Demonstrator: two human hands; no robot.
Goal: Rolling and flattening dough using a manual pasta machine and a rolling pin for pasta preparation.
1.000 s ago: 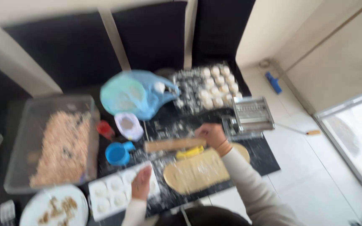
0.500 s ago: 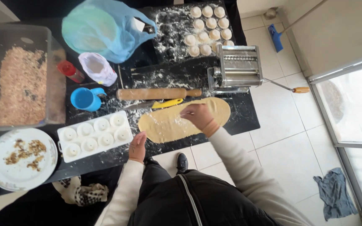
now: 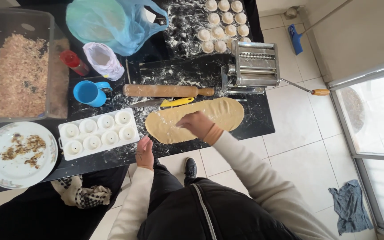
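Resting flat on the dough sheet [image 3: 218,116], right hand [image 3: 195,124] is spread, gripping nothing; sheet lies on floured black table [image 3: 254,129] below rolling pin [image 3: 165,90]. Left hand [image 3: 144,153] sits loose at table edge nr white mould tray [image 3: 98,132], holding nothing.

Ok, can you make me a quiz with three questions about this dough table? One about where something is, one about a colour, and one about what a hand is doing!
1. Where is the rolling pin?
A. Just beyond the dough sheet
B. On the floor
C. Inside the clear tub

2. What colour is the cup?
A. Green
B. Blue
C. White

3. What is the right hand doing?
A. Holding the knife
B. Turning the pasta machine's crank
C. Resting on the dough sheet

Answers:
1. A, the pin lies on the floury black table, right past the dough.
2. B, it is bright blue, beside the white mould tray.
3. C, the hand lies flat on the dough and grips nothing, while the left hand sits at the table edge.
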